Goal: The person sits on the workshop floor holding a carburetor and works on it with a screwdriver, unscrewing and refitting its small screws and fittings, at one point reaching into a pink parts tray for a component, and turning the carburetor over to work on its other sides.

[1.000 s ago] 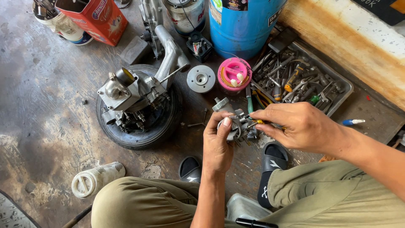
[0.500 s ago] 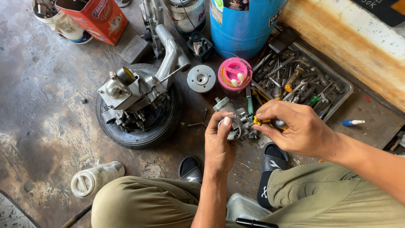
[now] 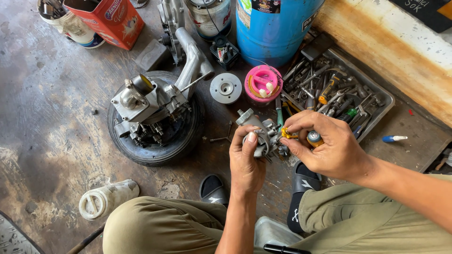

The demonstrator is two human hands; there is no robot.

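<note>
While the left hand (image 3: 246, 162) clasps the carburetor (image 3: 262, 135) above the floor between the knees, the right hand (image 3: 329, 148) pinches a yellow-handled screwdriver (image 3: 301, 137) at its side, apparently mid-turn, calling for steady alignment.

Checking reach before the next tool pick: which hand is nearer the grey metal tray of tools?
Right. The right hand sits just beside the grey metal tray of tools; the left hand is further away, holding the small metal carburetor.
</note>
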